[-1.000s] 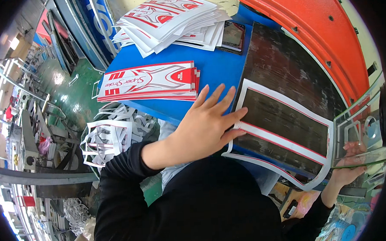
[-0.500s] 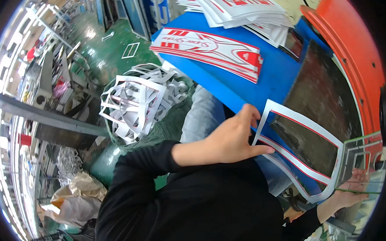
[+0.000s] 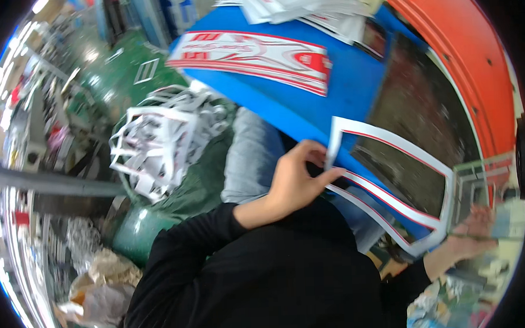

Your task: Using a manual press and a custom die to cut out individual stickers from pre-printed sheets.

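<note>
Left hand (image 3: 295, 183): was beside the near edge of the blue table (image 3: 352, 72), its fingers closed on the left end of the cut-out frame.
Right hand (image 3: 465, 246): was just beside the frame's lower right corner, next to a clear panel (image 3: 497, 183); whether its fingers gripped anything could not be told.
Cut-out frame (image 3: 393, 201): white with red inner borders, it had two openings (a bar ran between them) and lay across the near right corner of the table, its lower strip out past the edge.
Dark board (image 3: 415, 98): covered the table's right side, partly showing through the upper opening.
Printed strips (image 3: 252, 59): sat piled at the left corner, red and white, along the near edge.
Sheet stack (image 3: 302, 7): stood at the far edge, a dark phone-like object (image 3: 374, 39) near its right end.
Orange-red curved part (image 3: 462, 44): bordered the board on the right.
Green sack (image 3: 198, 172): stood left of the table, heaped with white offcuts (image 3: 156, 139).
Green floor (image 3: 103, 77): spread beyond it, carrying a pale rectangular frame (image 3: 147, 70).
</note>
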`<state>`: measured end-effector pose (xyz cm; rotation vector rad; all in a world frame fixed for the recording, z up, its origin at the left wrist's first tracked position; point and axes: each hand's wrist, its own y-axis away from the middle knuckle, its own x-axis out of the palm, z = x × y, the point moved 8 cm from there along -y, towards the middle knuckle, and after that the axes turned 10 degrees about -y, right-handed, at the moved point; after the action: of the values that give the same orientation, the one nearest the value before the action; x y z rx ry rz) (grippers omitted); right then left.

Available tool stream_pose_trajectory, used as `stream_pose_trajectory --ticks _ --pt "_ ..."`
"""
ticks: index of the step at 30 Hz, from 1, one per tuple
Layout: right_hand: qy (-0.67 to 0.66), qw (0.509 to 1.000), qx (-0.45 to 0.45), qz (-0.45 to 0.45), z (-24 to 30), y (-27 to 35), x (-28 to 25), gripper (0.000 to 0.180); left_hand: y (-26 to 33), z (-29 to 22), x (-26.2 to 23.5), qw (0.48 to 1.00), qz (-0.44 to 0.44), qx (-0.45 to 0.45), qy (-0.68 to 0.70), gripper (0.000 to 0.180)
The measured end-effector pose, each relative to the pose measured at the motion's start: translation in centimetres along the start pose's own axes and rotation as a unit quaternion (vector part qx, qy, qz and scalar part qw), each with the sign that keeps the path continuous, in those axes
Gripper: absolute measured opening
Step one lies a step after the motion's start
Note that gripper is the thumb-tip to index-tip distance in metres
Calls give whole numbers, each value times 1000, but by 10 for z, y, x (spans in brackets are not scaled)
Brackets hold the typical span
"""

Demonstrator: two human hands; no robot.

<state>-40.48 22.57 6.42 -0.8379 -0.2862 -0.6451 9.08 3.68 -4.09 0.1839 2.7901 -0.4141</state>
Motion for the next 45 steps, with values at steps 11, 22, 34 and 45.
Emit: stream_pose_trajectory --ticks 11,22,34,45 --pt "-35 999 0 24 2 17 69 92 15 11 -16 975 106 -21 193 7" --pt "76 996 -16 -54 15 -8 5 98 -1 7 -232 995 -39 -50 79 21" --pt "144 990 0 -6 7 -9 -23 82 21 228 -556 874 -156 -387 -249 38" --pt "213 971 -48 -97 12 20 11 90 -238 -49 -255 867 -101 221 -436 32"
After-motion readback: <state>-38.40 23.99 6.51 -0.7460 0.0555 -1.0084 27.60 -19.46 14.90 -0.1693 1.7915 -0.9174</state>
